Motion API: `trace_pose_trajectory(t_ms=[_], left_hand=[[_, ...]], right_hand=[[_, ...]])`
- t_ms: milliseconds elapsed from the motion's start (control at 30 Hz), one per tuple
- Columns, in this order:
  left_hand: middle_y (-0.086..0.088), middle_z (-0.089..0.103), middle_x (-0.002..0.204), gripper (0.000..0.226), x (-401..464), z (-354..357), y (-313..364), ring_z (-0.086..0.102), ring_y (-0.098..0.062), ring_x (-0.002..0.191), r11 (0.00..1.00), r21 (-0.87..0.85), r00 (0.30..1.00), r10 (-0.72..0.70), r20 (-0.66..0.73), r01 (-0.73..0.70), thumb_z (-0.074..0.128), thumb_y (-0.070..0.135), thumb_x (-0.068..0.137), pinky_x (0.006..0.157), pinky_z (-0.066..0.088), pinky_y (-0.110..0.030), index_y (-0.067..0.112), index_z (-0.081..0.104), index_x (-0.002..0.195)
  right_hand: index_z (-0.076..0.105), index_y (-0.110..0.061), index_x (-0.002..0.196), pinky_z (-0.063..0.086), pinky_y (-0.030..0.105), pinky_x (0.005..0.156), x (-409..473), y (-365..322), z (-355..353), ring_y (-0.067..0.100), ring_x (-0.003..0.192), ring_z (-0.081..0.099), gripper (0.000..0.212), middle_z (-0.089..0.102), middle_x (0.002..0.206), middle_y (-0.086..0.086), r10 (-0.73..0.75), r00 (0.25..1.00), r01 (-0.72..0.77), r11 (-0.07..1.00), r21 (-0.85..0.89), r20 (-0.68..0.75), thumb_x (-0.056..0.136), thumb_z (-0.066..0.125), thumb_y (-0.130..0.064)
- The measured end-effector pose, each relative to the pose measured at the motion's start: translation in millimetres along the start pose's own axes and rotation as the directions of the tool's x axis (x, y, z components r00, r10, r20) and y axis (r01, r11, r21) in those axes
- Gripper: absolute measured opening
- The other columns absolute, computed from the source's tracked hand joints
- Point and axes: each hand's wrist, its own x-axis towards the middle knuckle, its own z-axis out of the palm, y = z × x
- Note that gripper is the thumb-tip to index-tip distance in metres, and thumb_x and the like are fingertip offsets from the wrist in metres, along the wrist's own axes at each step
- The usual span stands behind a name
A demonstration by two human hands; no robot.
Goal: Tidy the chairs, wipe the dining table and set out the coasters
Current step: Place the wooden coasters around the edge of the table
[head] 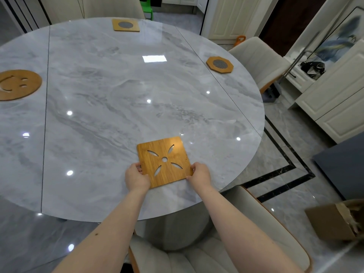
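both forearms reach over a pale chair (197, 253) to the worktop's (118, 107) near edge. left hand (136, 177) and right hand (201, 175) pinch opposite sides of a square flower-cut coaster (165, 161) lying flat there. smiley coaster (17, 84) sits at the left edge, square mesh coaster (126, 25) far edge, octagonal coaster (219, 64) right edge.
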Motion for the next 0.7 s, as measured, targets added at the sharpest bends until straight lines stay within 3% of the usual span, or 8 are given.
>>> trace_pose_trajectory(t_ms=[500,700], left_hand=[[-0.016,0.063,0.110,0.041,0.5,2.7,0.3,0.062,-0.029,0.098,0.999,-0.035,1.000,-0.026,-0.006,0.026,0.061,-0.008,0.079,0.081,0.048,-0.034,0.001,0.057,0.118],[-0.017,0.064,0.106,0.036,-2.1,3.3,0.4,0.062,-0.031,0.096,0.999,-0.036,0.999,-0.030,-0.031,0.029,0.058,-0.008,0.077,0.081,0.050,-0.037,0.000,0.060,0.112]], right_hand=[[0.061,-0.005,0.105,0.050,0.032,0.079,1.5,-0.2,0.6,0.024,0.093,0.060,0.015,0.061,0.104,0.010,-0.009,1.000,0.009,0.999,-0.042,0.000,0.091,0.057,-0.008],[0.061,-0.008,0.106,0.050,0.031,0.080,1.4,1.3,4.5,0.024,0.093,0.060,0.018,0.060,0.108,0.010,-0.025,1.000,0.025,0.997,-0.080,0.002,0.095,0.047,-0.006]])
